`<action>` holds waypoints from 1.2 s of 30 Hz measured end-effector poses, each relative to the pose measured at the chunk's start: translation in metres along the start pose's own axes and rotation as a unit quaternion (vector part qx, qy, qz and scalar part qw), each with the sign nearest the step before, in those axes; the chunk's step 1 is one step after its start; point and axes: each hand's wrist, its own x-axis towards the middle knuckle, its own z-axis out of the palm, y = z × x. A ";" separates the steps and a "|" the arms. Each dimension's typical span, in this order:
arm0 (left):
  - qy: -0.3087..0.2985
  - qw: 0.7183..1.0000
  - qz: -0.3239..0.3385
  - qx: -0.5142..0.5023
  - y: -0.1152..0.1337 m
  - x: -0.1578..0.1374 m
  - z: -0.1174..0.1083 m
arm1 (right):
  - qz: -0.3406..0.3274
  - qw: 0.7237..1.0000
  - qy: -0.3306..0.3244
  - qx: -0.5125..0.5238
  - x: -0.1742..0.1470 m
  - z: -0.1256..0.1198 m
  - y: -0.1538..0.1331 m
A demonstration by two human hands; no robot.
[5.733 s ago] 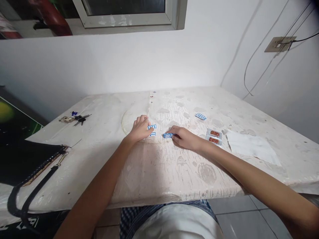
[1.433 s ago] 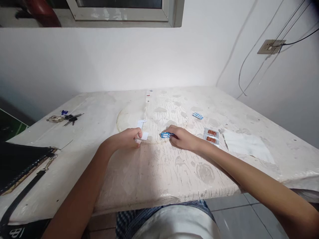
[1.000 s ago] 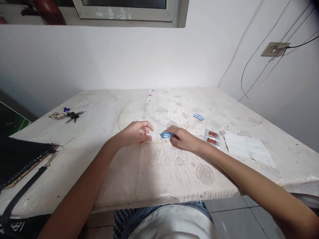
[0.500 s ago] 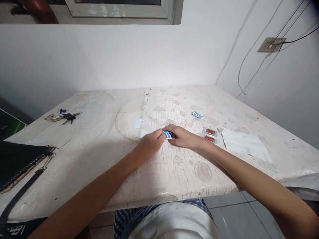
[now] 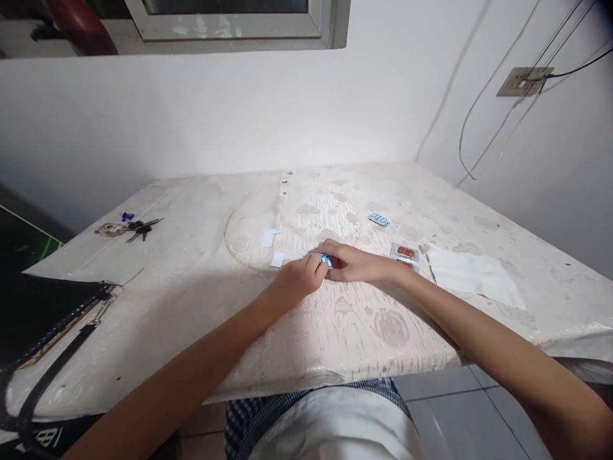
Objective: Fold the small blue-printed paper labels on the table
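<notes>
Both hands meet over the middle of the table around a small blue-and-white printed piece (image 5: pixel 326 260), mostly covered by fingers. My left hand (image 5: pixel 304 278) has its fingertips pinched on the near left side of it. From the right, my right hand (image 5: pixel 352 260) curls thumb and fingers around its other end, where something dark red shows under the palm. A small white paper piece (image 5: pixel 277 259) lies just left of my left hand, and another white paper scrap (image 5: pixel 269 238) rests beyond it.
A similar blue-and-white piece (image 5: pixel 378 220) lies farther back. To the right are silver packs with reddish-brown contents (image 5: pixel 405 252) and a white cloth or tissue (image 5: pixel 472 278). Keys (image 5: pixel 141 228) and a black bag (image 5: pixel 52 319) are on the left. A wall stands behind the table.
My left hand has shifted slightly right and closer to my right hand, uncovering the nearer white paper piece. The view has turned a little.
</notes>
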 end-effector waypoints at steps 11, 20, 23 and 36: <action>-0.097 0.990 -0.074 -0.070 0.005 0.004 -0.003 | -0.005 0.996 0.081 -0.028 0.002 0.010 0.002; -0.055 0.966 -0.196 -0.162 -0.008 0.002 -0.009 | -0.022 0.996 0.086 -0.032 0.003 0.010 0.003; -0.059 0.953 -0.225 -0.193 -0.012 0.002 -0.003 | -0.025 0.996 0.085 -0.022 0.004 0.009 0.003; -0.109 0.949 -0.230 -0.187 -0.020 0.000 0.003 | 0.002 0.987 0.157 -0.015 0.009 0.015 0.006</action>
